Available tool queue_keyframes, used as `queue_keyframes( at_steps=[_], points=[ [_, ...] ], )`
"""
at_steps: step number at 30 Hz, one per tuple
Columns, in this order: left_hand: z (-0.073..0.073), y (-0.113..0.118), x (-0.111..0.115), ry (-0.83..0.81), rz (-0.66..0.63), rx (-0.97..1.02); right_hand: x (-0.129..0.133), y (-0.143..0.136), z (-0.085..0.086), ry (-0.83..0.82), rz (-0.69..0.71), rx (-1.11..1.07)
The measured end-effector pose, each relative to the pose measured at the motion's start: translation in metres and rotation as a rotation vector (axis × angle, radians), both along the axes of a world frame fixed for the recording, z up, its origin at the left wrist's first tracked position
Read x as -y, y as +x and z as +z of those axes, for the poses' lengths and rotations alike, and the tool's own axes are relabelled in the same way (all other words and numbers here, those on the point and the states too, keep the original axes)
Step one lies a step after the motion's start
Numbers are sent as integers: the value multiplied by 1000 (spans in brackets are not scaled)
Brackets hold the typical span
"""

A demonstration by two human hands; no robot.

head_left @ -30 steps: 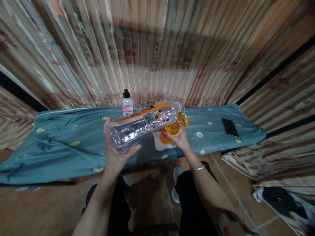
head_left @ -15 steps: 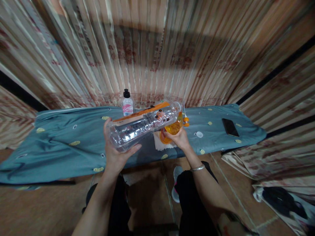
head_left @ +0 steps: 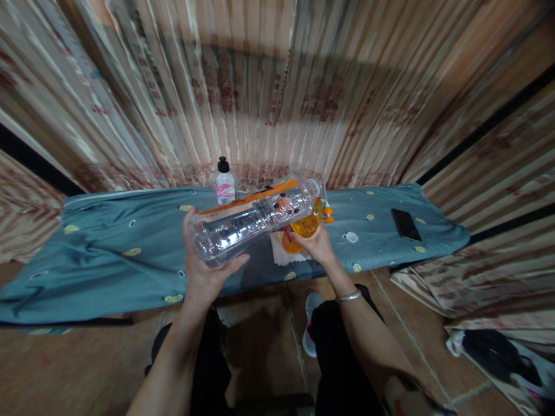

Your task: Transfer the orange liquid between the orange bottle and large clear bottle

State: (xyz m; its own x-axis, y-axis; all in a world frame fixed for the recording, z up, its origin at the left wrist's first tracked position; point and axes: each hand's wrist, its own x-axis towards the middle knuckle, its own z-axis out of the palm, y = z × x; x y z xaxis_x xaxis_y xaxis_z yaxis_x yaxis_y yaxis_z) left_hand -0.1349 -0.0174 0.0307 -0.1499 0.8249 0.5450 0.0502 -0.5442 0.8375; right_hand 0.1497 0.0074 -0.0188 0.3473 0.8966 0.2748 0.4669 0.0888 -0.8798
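Observation:
A large clear plastic bottle (head_left: pixel 255 219) with an orange label lies tilted in the air, its base toward me at the left and its neck at the right. My left hand (head_left: pixel 208 271) is wrapped round its base end. My right hand (head_left: pixel 315 242) grips a smaller bottle of orange liquid (head_left: pixel 306 225), which leans to the right. The clear bottle's neck is over the top of the orange bottle; whether the two mouths touch I cannot tell. Under the orange bottle a pale paper napkin (head_left: pixel 281 254) lies on the cloth.
A clear squeeze bottle (head_left: pixel 224 185) with a black cap stands at the back. To the right are small orange objects (head_left: pixel 328 215), a white cap (head_left: pixel 351 237) and a black phone (head_left: pixel 406 225). The teal cloth (head_left: pixel 151 231) covers the narrow surface, with curtains (head_left: pixel 260 104) behind.

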Motion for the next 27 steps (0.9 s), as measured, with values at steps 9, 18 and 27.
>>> queue_keyframes(
  at_steps=[9,18,27],
  points=[
    [0,0,-1,10,19,-20,0,0,0,9,-1,-19],
    [0,0,0,5,-5,-10,0,-1,-1,17,-11,-11],
    [-1,0,-2,25,19,-31,1,-2,1,29,-1,-4]
  ],
)
